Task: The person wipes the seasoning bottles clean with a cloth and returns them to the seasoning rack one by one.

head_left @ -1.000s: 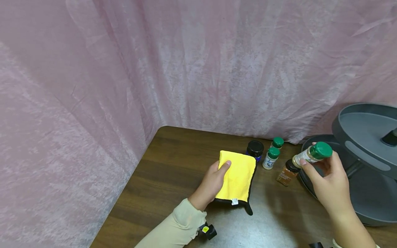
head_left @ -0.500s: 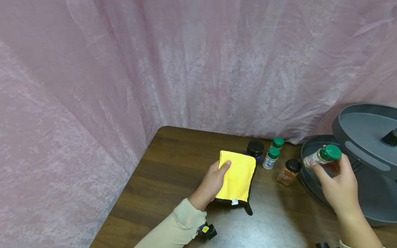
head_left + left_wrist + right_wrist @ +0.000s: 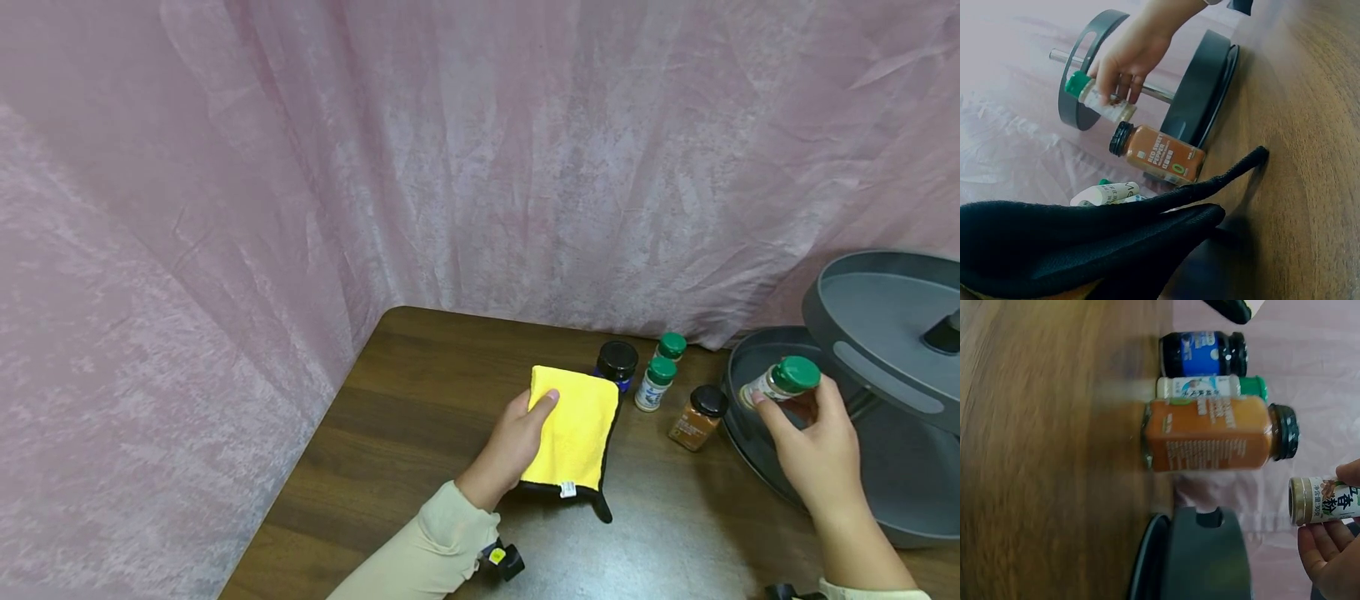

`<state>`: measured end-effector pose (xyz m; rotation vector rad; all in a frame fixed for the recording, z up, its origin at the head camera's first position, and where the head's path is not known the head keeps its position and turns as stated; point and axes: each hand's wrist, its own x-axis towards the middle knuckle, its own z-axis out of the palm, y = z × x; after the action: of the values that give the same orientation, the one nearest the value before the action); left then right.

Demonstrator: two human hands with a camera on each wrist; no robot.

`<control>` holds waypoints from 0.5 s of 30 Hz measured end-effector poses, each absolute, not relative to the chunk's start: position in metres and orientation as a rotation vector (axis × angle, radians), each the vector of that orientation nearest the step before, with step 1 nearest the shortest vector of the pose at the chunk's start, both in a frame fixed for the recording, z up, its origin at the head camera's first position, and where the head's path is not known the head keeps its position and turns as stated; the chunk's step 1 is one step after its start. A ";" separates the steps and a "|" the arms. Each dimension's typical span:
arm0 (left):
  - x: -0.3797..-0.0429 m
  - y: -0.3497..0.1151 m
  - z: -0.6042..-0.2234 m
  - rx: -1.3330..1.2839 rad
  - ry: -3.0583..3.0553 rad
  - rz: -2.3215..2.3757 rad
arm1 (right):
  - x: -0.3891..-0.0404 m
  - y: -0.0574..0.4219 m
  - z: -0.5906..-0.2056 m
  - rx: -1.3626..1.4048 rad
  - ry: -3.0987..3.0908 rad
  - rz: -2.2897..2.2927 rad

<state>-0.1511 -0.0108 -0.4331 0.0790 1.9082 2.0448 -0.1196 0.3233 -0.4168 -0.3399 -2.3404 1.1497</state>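
Green-capped jar [image 3: 780,381], slanted top-rightward, is pinched by the right hand [image 3: 821,454] within the lower tray's [image 3: 900,479] outline, head-view lower right; cloth [image 3: 573,429] is gripped by the left hand [image 3: 513,443].

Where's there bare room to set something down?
Bare table: left of the left hand; and between yellow cloth and tiered tray, in front of the red sweet pepper jar. Crowded: farther back, around two green-capped shakers and a blue-labelled jar.
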 end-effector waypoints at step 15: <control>-0.151 -0.012 -0.434 0.100 1.907 2.040 | -0.130 0.348 -0.435 -0.403 -2.477 1.002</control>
<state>-0.1512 -0.0119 -0.4335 0.1002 1.9066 2.0400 -0.1302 0.3481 -0.4347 -0.4034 -2.4773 1.0021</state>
